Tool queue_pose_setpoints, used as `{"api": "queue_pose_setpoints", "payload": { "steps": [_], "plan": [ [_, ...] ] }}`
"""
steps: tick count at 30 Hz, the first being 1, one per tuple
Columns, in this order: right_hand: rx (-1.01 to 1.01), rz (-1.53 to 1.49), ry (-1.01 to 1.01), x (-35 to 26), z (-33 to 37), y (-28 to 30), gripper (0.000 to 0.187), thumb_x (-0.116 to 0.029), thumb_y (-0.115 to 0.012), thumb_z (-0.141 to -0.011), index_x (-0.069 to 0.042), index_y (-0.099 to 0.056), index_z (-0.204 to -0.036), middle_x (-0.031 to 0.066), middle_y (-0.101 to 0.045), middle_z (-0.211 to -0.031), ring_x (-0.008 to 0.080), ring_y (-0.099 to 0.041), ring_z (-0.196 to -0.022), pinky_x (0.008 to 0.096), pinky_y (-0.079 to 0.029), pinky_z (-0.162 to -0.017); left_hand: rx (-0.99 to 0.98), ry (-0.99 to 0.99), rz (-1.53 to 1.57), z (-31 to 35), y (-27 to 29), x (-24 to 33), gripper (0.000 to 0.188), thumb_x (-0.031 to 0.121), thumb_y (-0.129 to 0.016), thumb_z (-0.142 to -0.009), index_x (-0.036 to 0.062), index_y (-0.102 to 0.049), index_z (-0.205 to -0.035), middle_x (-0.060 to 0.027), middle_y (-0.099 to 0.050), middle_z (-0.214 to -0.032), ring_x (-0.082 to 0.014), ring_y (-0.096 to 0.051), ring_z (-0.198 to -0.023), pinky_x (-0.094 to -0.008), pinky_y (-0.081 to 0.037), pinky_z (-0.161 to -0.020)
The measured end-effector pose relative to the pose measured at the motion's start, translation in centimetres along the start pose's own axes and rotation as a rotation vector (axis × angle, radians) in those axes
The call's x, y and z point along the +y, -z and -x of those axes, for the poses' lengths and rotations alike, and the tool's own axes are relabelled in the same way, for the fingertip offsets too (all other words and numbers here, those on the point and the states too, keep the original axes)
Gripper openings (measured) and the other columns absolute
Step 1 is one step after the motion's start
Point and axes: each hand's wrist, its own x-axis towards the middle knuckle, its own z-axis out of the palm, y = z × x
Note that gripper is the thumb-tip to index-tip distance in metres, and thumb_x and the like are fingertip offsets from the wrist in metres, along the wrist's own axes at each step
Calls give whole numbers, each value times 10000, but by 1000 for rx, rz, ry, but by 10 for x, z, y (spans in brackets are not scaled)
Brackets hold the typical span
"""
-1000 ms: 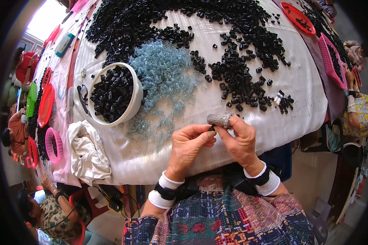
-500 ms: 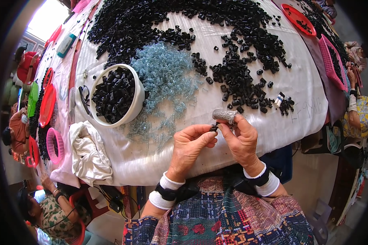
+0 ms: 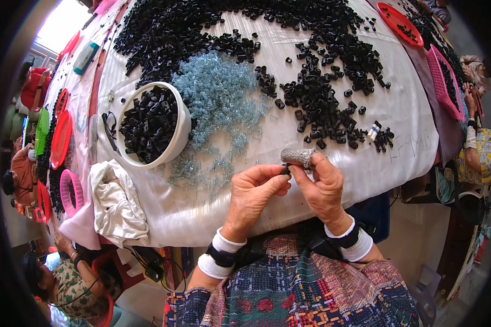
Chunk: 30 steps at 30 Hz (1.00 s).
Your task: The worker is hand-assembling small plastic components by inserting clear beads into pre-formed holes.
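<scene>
My left hand and my right hand meet above the near edge of the table. Both pinch a small black plastic piece between thumb and fingertips, and the fingers hide much of it. A rough grey tube-shaped cover sits over the end of my right index finger, pointing left. Beyond my hands lies a heap of small clear-blue coil springs. Loose black plastic pieces spread across the cloth farther off.
A white tub filled with black pieces stands at the left, beside eyeglasses. A crumpled white cloth lies nearer. A small blue-and-white tube is at right. Other people sit along both sides, with red trays and a pink basket.
The white tub and crumpled cloth sit slightly farther left. My two hands stay almost in place, still pinching the black piece, and the grey finger cover has tilted a little.
</scene>
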Motion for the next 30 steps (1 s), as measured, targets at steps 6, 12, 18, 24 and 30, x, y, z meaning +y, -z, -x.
{"api": "queue_pose_setpoints", "payload": {
  "steps": [6, 12, 18, 24, 30],
  "plan": [
    [-58, 64, 110, 1, 1, 2, 207, 80, -670, -729, -15, -634, -910, 110, -609, -780, 247, -595, -677, 317, -474, -605, 14, -8, 5, 2, 2, -3, 156, 8, -673, -826, -28, -651, -976, -106, -682, -864, -159, -667, -747, -259, -551, -702],
    [-50, 105, 183, 4, 0, 3, 226, 96, -667, -707, -9, -629, -904, 120, -593, -765, 278, -570, -663, 341, -462, -586, 16, 3, -5, 2, -1, 1, 155, 8, -668, -829, -33, -651, -978, -111, -683, -868, -163, -667, -752, -258, -551, -701],
    [-49, 108, 222, 2, 0, 1, 248, 114, -647, -692, -2, -625, -910, 122, -592, -771, 285, -566, -672, 353, -462, -585, 1, 29, -9, 1, 1, 3, 152, 30, -652, -846, -35, -652, -983, -121, -682, -869, -164, -668, -756, -259, -551, -691],
    [-83, 169, 254, 0, 0, 4, 284, 102, -626, -691, 1, -614, -956, 139, -588, -776, 303, -566, -683, 363, -467, -597, 36, 84, -7, -1, -3, 7, 136, 34, -647, -839, -39, -643, -954, -110, -675, -846, -152, -656, -714, -260, -547, -651],
    [-142, 79, 185, -7, -2, 5, 327, -5, -695, -666, 12, -594, -976, 162, -569, -922, 328, -566, -804, 386, -476, -676, 28, 101, 64, -5, 1, 8, 111, 37, -608, -852, -35, -630, -933, -95, -660, -813, -137, -629, -661, -257, -534, -636]
  ]
}}
